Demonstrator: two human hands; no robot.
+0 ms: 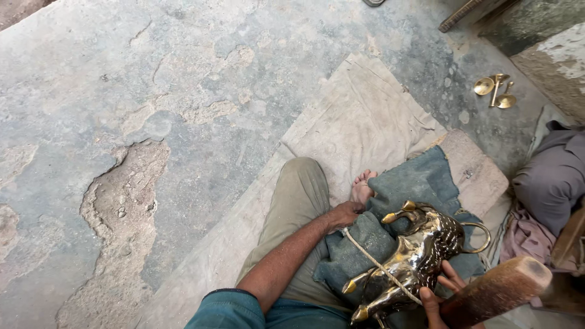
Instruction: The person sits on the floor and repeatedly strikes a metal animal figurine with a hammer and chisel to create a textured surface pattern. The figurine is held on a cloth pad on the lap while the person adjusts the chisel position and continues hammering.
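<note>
A shiny brass animal figure with horns, legs and a ring-shaped tail lies on a grey-blue cloth over my lap. A thin rope runs across its body. My left hand rests on the cloth just left of the figure, near the rope's upper end. My right hand is at the figure's lower side, gripping a thick wooden mallet that points to the right.
I sit on a beige sack mat on a cracked concrete floor, a bare foot beside the cloth. Small brass pieces lie at the far right. Another person's grey-clad leg sits at the right edge.
</note>
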